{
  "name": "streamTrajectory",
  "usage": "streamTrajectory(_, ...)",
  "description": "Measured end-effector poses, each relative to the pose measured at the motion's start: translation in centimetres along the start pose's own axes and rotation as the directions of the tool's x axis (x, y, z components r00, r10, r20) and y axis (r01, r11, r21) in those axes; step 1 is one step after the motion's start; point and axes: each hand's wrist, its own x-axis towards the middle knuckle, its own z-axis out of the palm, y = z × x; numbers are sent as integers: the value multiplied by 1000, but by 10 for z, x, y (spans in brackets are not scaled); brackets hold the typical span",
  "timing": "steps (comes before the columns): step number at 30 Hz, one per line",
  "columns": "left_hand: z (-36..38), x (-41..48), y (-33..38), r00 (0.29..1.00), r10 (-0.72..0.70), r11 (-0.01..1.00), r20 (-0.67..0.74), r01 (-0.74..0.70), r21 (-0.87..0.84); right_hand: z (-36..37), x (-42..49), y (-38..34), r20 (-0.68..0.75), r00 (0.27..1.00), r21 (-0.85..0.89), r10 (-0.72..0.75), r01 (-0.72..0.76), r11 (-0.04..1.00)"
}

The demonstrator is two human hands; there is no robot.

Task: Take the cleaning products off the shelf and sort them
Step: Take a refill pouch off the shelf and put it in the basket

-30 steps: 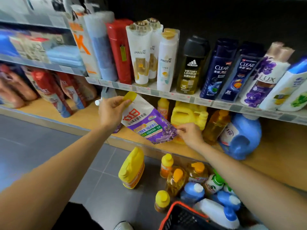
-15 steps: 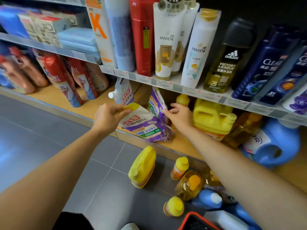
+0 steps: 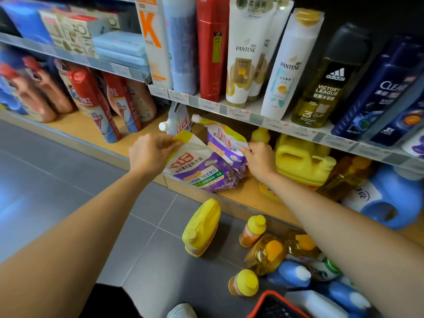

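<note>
The job looks roughly half done. A cluster of products already stands on the grey tiled floor [image 3: 68,180]: a yellow jug [image 3: 202,228], small orange bottles [image 3: 252,230] with yellow caps, clear amber bottles [image 3: 266,253], and blue bottles [image 3: 289,274] with white caps beside a red basket [image 3: 270,304]. Whether they are grouped by kind yet is hard to judge.

Two soft refill pouches are being handled on the wooden bottom shelf [image 3: 241,196]. The left grip [image 3: 151,154] is curled round the yellow top corner of the front pouch [image 3: 197,171], a glossy purple and white bag that slumps and creases at its base. The right grip [image 3: 259,159] pinches the upper edge of the second pouch [image 3: 226,143], which stands just behind and touches the first. A third pouch [image 3: 176,121] with a white screw spout waits further back.

Still on that shelf are a blocky yellow canister [image 3: 300,159] with a moulded handle, an amber bottle [image 3: 344,177] and a rounded blue jug [image 3: 390,200]. All three are rigid plastic.
</note>
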Motion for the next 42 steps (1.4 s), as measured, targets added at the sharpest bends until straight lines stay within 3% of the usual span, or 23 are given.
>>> streamTrajectory(7, 5, 10, 14, 988, 23, 988, -152, 1, 155, -32, -26, 7, -13, 998, -22, -57, 57, 998)
streamTrajectory(15, 24, 8, 67, 957, 289, 933, 36, -290, 213, -89, -71, 6, -118, 985, -104, -126, 114, 988)
streamTrajectory(21, 36, -5, 86, 904, 405, 870, 135, -427, 247, -130, -109, 17, -221, 971, 11, -96, 101, 995)
streamTrajectory(24, 32, -19, 96, 880, 460, 874, 116, -472, 116, -145, -126, 20, -249, 967, 105, -51, 79, 991)
streamTrajectory(26, 32, -35, 110, 904, 412, 911, 112, -408, -58, -157, -137, 20, -264, 963, 159, -64, 109, 981)
streamTrajectory(29, 34, -61, 137, 910, 309, 923, 277, -217, -318, -178, -153, 21, -246, 964, 215, -100, 155, 964)
streamTrajectory(32, 28, -79, 157, 824, 380, 868, 419, -162, -469, -199, -169, 28, -221, 972, 285, -83, 146, 947)
streamTrajectory(34, 20, -92, 165, 794, 420, 845, 439, -166, -508, -212, -182, 32, -239, 971, 359, -28, 115, 926)
streamTrajectory(38, 7, -125, 175, 823, 377, 826, 426, -90, -557, -234, -213, 48, -246, 965, 528, 96, 51, 848)
streamTrajectory(42, 3, -165, 199, 789, 482, 727, 381, -118, -676, -245, -240, 71, -251, 944, 667, 212, 10, 745)
